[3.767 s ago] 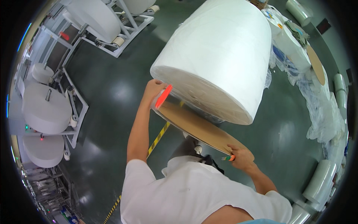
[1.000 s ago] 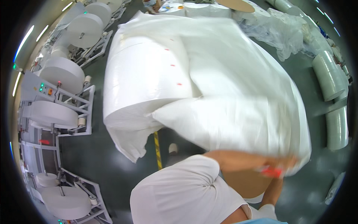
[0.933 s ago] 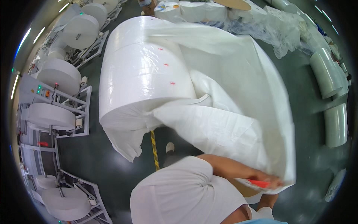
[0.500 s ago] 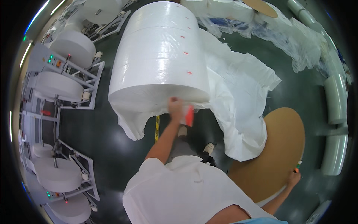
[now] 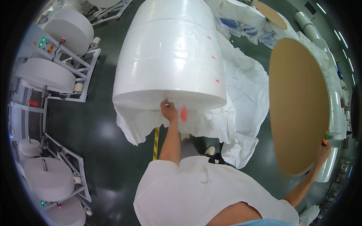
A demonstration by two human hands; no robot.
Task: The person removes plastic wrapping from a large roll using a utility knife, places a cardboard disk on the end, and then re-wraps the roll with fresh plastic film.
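The large white film-wrapped roll [image 5: 169, 56] fills the upper middle. At its near end, the left hand [image 5: 169, 111] has its fingers curled together, contents unclear, 1 blurred red piece [image 5: 183, 114] just right. At far right, the right hand's [image 5: 321, 153] fingers clamp the brown cardboard disc [image 5: 299, 105] by its edge.

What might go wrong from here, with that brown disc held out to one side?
The disc is held one-handed near its lower right edge, so it could tip or swing. The right hand also has a small orange-and-green item, which may weaken its grip. And the loose white sheet spreads beside the roll near a shoe, so it might catch a foot.
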